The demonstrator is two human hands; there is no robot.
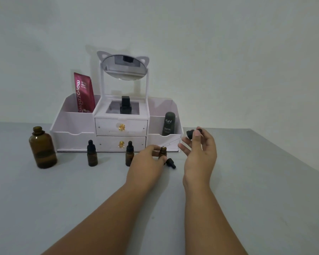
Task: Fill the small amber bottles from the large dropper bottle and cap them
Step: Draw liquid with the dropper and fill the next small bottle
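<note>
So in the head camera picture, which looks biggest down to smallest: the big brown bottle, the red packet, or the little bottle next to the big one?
1. Red packet, though it stands farther back.
2. Big brown bottle, close behind.
3. Little bottle, clearly smallest.

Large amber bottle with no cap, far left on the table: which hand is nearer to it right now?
Left. The left hand holds a small open bottle mid-table, well right of the large amber bottle. The right hand is farther right, raised, holding the dropper.
</note>
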